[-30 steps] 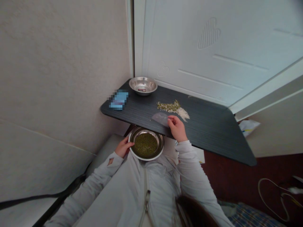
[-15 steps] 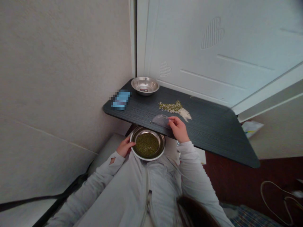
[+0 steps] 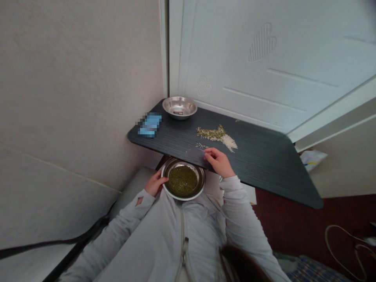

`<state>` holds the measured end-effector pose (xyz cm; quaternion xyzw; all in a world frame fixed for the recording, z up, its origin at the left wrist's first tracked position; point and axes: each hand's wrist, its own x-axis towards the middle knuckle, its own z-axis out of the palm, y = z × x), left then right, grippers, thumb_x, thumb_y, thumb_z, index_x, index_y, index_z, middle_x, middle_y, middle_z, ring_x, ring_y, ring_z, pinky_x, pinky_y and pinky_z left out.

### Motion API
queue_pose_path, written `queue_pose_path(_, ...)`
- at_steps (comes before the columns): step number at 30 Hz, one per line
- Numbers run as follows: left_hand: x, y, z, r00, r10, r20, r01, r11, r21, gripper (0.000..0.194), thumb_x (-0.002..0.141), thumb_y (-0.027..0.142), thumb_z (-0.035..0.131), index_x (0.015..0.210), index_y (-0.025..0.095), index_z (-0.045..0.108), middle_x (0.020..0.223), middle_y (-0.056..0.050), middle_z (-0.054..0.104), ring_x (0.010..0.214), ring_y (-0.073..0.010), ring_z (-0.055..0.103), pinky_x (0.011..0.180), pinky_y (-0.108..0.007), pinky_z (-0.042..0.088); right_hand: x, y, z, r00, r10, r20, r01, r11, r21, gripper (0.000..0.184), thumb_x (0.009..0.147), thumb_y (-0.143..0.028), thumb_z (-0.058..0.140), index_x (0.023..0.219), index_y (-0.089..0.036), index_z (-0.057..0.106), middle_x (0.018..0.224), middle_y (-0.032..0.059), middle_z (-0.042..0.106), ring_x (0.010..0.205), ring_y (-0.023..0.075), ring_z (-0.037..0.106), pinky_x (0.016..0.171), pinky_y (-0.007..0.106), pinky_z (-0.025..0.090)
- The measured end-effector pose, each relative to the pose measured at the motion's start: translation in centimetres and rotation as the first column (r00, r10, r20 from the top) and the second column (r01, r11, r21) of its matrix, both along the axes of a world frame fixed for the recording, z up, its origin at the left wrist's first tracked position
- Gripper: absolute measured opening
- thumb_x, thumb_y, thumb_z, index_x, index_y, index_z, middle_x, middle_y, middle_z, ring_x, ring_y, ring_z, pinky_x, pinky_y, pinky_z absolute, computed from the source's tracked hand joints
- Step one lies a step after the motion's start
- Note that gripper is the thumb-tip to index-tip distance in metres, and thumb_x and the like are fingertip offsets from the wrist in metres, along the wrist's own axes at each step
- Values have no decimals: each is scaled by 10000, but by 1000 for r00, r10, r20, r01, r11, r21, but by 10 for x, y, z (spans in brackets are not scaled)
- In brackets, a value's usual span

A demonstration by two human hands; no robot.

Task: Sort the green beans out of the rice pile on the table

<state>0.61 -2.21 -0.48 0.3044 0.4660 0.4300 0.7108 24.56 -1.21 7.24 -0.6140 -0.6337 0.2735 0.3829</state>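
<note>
A steel bowl of green beans, likely mung beans, rests in my lap just under the table edge. My left hand is closed on its left rim, the thumb over the edge. Above the table's near edge, my right hand pinches a thin clear plastic scraper, which is hard to make out against the dark top. A few pale grains lie just beyond the scraper. Farther back spreads a pile of mixed green beans and white rice, whiter at its right end.
The dark table stands against a white door. At its back left sits a second steel bowl with a small label inside. A blurred blue item lies near the left corner. A pale cable loops on the floor at right.
My right hand has shifted slightly left and tipped the scraper flatter. A few grains now lie on the table beside it. My left hand and the lap bowl have stayed put.
</note>
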Motion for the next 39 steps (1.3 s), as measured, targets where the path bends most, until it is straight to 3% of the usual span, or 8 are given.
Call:
queue_pose_path(11,-2,1,-2,1000,-8,-18,9,1000,23,443,433,180,644,862,103,566,727,-39,631,714,-199,561,717,-347,403,-1,0,2,999,-11,-51,12,1000,20,221,679,-316,433,834,-184,520,623,-6,570,600,108,513,598,234,382)
queue_pose_path(22,-1,2,-3,999,-26,-21,26,999,24,428,435,190,641,849,103,573,751,-48,634,734,-210,561,702,-344,411,-1,-1,1,996,56,-64,-56,998,4,229,677,-311,445,848,-188,534,634,-6,577,605,109,522,610,241,384)
queue_pose_path(24,-1,2,-3,1000,-22,-22,23,999,28,433,435,194,642,853,103,573,754,-48,634,744,-211,559,705,-340,413,0,-1,-1,995,-10,-96,12,1000,28,237,677,-324,440,845,-185,533,627,-4,565,599,110,513,598,238,384)
queue_pose_path(26,-2,2,-3,999,-22,-25,23,999,31,439,436,193,642,859,104,572,762,-50,634,752,-213,558,708,-337,413,3,1,-3,978,-156,-136,167,983,78,254,682,-339,425,853,-181,526,639,4,557,602,113,505,590,238,383)
queue_pose_path(30,-2,2,-5,999,-18,-34,19,1000,23,459,433,180,644,878,102,563,763,-48,632,739,-209,561,707,-337,412,10,5,-10,870,-458,-182,484,862,147,283,696,-339,385,878,-160,506,667,23,546,601,120,491,589,247,375)
queue_pose_path(32,-3,2,-6,999,-16,-34,16,1000,11,457,433,174,644,877,104,562,752,-44,631,723,-205,563,707,-340,411,11,6,-11,850,-501,-162,523,839,148,285,696,-334,381,883,-156,501,670,28,545,598,123,486,590,249,371)
queue_pose_path(39,-4,3,-8,999,-17,-28,17,1000,12,428,438,177,644,852,102,568,746,-46,630,744,-212,560,730,-351,402,7,6,-8,881,-471,-45,472,870,143,286,697,-325,379,894,-160,504,685,30,554,592,125,476,591,249,359)
